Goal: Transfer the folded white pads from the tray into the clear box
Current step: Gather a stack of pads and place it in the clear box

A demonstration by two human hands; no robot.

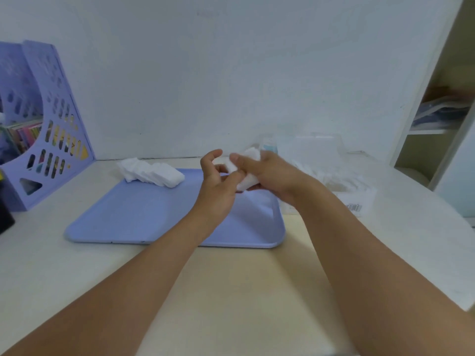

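1. Hands meet above the far right part of a flat, pale blue plastic tray (pixel 144 217) that lies on a light wooden desk (pixel 231 291).
2. The right hand (pixel 272 173) grips a small bundle of folded white pads (pixel 246 173), thumb on top and fingers curled beneath it.
3. The left hand (pixel 214 186) has its fingers curled, with the fingertips touching the near edge of the same bundle; whether it truly pinches the bundle is unclear.
4. A fanned row of remaining white folded pads (pixel 151 173) rests on the tray's far left corner, partly over its rim.
5. The clear plastic box (pixel 326 170) stands to the right of the tray, near the wall, with white pads visible inside it.
6. A lilac perforated file holder (pixel 51 129) with books stands at the desk's left.
7. An open shelf unit (pixel 437 119) is at the far right.
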